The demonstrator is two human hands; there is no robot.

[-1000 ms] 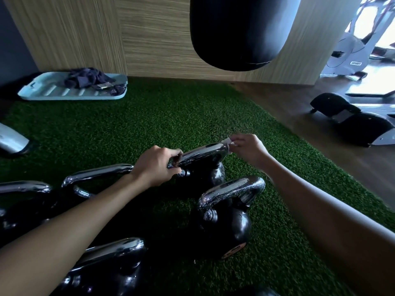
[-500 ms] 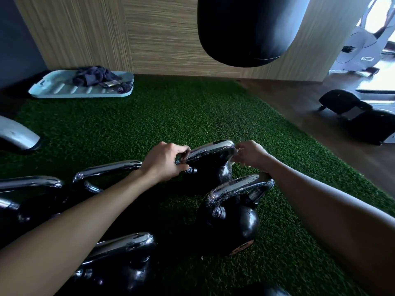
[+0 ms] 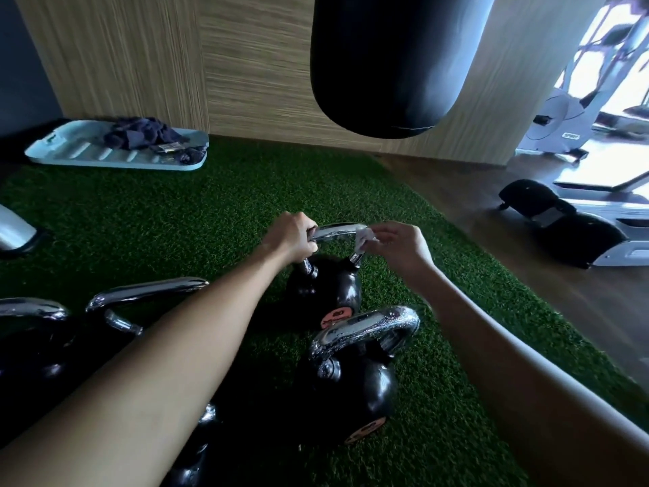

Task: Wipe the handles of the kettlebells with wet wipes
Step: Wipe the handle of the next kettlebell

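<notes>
Centre of the frame, on the green turf (image 3: 182,233): a black kettlebell (image 3: 325,293) stands upright with its chrome handle (image 3: 339,233) arching between two hands. The left hand (image 3: 293,237) is curled tight around the handle's left bend, fingers wrapped fully over the metal. The right hand (image 3: 400,246) sits at the handle's right bend, thumb and fingertips pinched together on a small crumpled white wet wipe (image 3: 363,239), which is pressed against the chrome just where the handle turns down toward the bell; the other fingers are loosely spread. That hand is a touch blurred, so exactly how much wipe wraps the bar is hard to tell.

Just below it in the frame, a second kettlebell (image 3: 354,388) shows a glistening, speckled handle, possibly wet. More kettlebells (image 3: 105,318) crowd the lower left, partly behind the left forearm.

Top centre, a dark punching bag (image 3: 389,65) hangs before the wood-panelled wall. Upper left, a pale tray (image 3: 70,149) lies on the turf with dark cloth (image 3: 140,137) heaped on it. Gym machines (image 3: 576,124) fill the bright upper right.
</notes>
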